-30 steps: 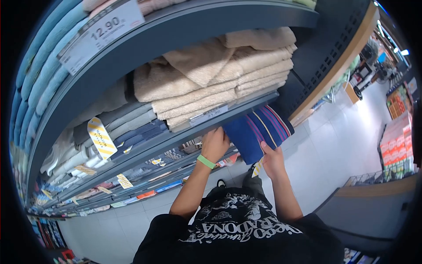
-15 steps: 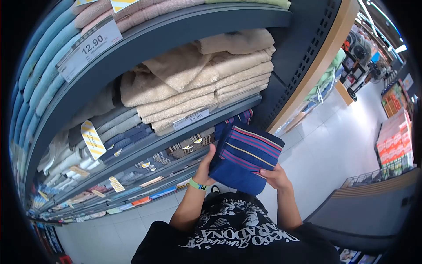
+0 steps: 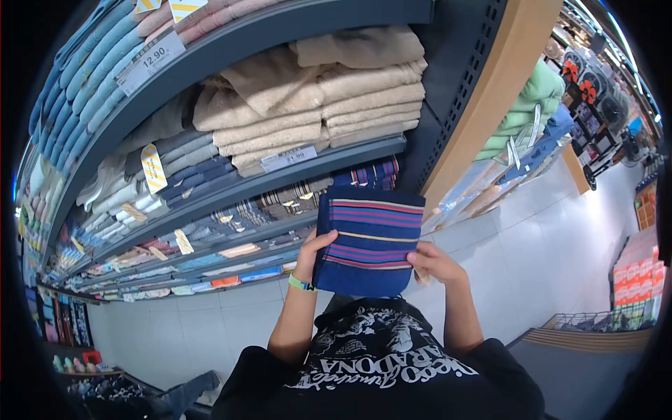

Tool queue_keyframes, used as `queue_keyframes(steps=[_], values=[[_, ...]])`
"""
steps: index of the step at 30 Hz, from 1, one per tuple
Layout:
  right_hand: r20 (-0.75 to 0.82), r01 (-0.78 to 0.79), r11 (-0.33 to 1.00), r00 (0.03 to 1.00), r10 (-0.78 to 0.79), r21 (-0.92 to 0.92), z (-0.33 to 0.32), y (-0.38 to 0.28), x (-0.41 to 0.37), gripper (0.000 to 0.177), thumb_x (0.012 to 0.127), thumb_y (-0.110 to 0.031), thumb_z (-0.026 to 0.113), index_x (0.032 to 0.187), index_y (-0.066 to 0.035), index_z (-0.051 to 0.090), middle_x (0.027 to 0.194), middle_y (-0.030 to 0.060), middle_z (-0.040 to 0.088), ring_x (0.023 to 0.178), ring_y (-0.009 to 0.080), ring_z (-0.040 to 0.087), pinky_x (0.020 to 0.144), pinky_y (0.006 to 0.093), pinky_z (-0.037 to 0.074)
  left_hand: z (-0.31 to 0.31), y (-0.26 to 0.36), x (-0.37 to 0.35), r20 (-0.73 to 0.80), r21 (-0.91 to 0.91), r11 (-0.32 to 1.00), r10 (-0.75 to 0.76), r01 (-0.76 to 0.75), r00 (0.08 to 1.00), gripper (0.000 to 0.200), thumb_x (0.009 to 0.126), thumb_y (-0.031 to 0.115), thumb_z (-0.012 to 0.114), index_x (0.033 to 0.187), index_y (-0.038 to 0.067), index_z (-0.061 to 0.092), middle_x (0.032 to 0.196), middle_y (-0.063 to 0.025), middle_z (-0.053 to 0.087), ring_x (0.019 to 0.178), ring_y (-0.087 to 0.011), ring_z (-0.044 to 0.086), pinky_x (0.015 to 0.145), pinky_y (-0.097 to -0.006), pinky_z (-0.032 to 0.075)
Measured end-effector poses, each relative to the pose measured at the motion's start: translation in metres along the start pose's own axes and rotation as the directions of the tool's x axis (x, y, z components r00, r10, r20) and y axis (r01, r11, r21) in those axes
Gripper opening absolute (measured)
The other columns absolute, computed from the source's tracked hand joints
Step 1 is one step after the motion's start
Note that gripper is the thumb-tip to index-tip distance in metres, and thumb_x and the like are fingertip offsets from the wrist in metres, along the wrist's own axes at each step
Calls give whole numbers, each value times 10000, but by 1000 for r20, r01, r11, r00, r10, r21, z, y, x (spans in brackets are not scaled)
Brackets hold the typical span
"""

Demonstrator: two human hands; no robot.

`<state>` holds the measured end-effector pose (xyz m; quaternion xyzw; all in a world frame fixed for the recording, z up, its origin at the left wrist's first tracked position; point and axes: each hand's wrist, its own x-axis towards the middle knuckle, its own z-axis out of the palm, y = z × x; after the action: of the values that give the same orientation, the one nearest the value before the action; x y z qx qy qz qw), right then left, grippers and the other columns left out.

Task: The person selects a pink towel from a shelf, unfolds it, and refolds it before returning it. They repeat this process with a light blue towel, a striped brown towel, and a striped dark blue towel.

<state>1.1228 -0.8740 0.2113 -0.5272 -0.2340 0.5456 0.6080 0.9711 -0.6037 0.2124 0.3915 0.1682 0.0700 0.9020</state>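
A folded navy towel with pink, red and cream stripes is held up in front of my chest. On its left edge my left hand grips it, thumb lying over the front face. My right hand pinches the lower right edge, its fingers partly behind the cloth. A light tag edge peeks out below the right fingers, too small to make out. Similar striped navy towels lie on the shelf just beyond the held one.
Cream towels are stacked on the shelf above, with blue towels at the upper left. A wooden shelf end post stands to the right, with green towels past it. A grey counter stands at lower right.
The towel has turned more upright and shifted slightly left, showing its striped face squarely. My view has swung, bringing more green towels into sight. Both hands keep their hold.
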Motion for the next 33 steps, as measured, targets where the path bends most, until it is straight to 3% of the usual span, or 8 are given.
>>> queue_keyframes(steps=[5, 7, 11, 15, 22, 24, 28, 33], values=[[-254, 145, 980, 951, -175, -134, -16, 19, 1, 407, 935, -212, 671, 1286, -34, 566, 1036, 76, 658, 952, 172, 648, 786, 301, 544, 48, -11, -26, -170, 23, 993, 120, -118, 978, 398, 911, 139, 639, 1266, -10, 540, 1135, -131, 656, 989, -210, 664, 855, -329, 540], [-407, 226, 822, 781, -474, -523, -5, 17, -2, 429, 917, -163, 685, 1299, -19, 554, 1158, 133, 634, 1093, 207, 611, 941, 347, 503, 69, -24, -35, -232, 83, 980, 195, -181, 953, 419, 945, 119, 610, 1329, -2, 493, 1227, -114, 616, 1080, -197, 621, 940, -330, 500], [-261, 326, 885, 870, -419, -333, 33, -8, -20, 613, 886, -146, 711, 1424, -33, 438, 1357, 193, 515, 1257, 269, 516, 1017, 377, 461, 101, -68, -41, -131, 428, 815, 484, -391, 865, 458, 988, 104, 565, 1403, -23, 420, 1325, -101, 552, 1197, -171, 522, 1051, -319, 394], [-149, 446, 794, 827, -542, -412, 40, -2, -27, 791, 845, -201, 755, 1497, -49, 333, 1477, 232, 369, 1354, 329, 421, 1064, 426, 415, 128, -98, -52, -100, 549, 744, 510, -380, 854, 490, 1004, 123, 542, 1443, -24, 381, 1356, -107, 529, 1217, -173, 504, 1062, -321, 381], [-72, 442, 673, 803, -591, -594, 27, -3, -48, 833, 832, -233, 772, 1484, 11, 313, 1442, 256, 412, 1339, 349, 440, 1046, 393, 417, 146, -116, -65, -48, 653, 673, 494, -347, 868, 415, 1027, 163, 479, 1381, -52, 453, 1267, -166, 604, 1149, -211, 572, 1011, -334, 423], [-190, 400, 872, 868, -459, -281, 37, -15, -55, 851, 847, -256, 756, 1478, 51, 274, 1411, 266, 442, 1304, 354, 476, 1053, 385, 406, 148, -118, -64, -16, 722, 626, 439, -294, 898, 398, 1030, 171, 466, 1353, -60, 480, 1218, -191, 631, 1109, -234, 606, 983, -342, 445], [-187, 406, 825, 843, -504, -393, 29, -10, -50, 851, 869, -274, 731, 1474, 74, 243, 1370, 261, 477, 1230, 336, 537, 1031, 370, 417, 154, -119, -61, 74, 786, 520, 457, -334, 886, 381, 1044, 231, 426, 1258, -56, 555, 1033, -102, 662, 922, -151, 585, 841, -297, 468], [-218, 425, 797, 808, -548, -429, 35, -19, -47, 576, 928, -154, 611, 1421, 42, 386, 1237, 227, 594, 1112, 282, 612, 965, 337, 452, 154, -109, -65, -55, 764, 565, 538, -311, 841, 324, 1040, 206, 439, 1110, -61, 609, 839, -114, 656, 737, -171, 581, 698, -316, 474]])
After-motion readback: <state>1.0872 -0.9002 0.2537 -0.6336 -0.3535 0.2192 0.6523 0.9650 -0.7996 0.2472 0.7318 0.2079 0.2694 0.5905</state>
